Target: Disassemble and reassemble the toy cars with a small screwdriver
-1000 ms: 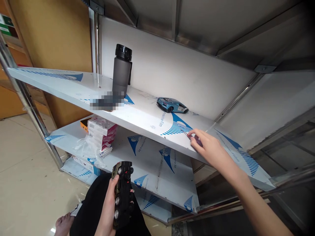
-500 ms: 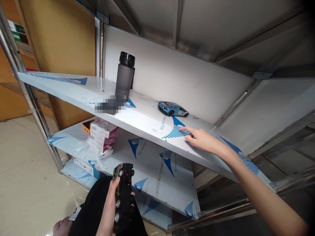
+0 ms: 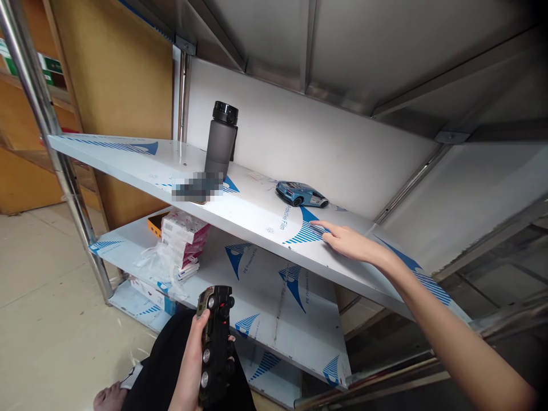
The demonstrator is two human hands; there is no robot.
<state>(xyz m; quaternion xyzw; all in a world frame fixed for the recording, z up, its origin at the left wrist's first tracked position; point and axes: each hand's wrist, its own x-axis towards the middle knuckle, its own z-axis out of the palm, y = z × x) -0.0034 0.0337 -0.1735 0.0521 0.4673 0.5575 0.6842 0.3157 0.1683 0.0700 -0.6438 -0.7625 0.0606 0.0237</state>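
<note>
Fingers: R hand (image 3: 351, 242) fingers (image 3: 319, 224) straight, lying close together, pinching nothing; tips at or just over the shelf top, can't tell if touching
Blue car: small metallic-blue toy sports car (image 3: 301, 194) sits on its wheels on the shelf, up & left of R fingertips, near but not touching; long axis runs roughly along the shelf, L-R in view
Nearer hand: R hand, by far; L hand (image 3: 190, 365) is well below, under the shelf level
Dark car: L fingers wrapped around a black-and-gold toy car (image 3: 216, 342), thumb on near side; long axis roughly upright in view, wheels showing
Shelf: tilted-looking stainless steel shelf (image 3: 107, 157) w/ blue-printed protective film, R hand reaching over its front edge
Also on shelf: tall matte grey water bottle w/ black lid (image 3: 220, 140), left of blue car; blurred patch (image 3: 197, 189) by its base
Below: lower steel shelf (image 3: 265, 302) w/ stack of white-and-red boxes (image 3: 182, 240), clear plastic bag (image 3: 160, 265)
Person: black trousers (image 3: 165, 359), bare foot (image 3: 107, 398) on pale tile floor (image 3: 51, 285)
</note>
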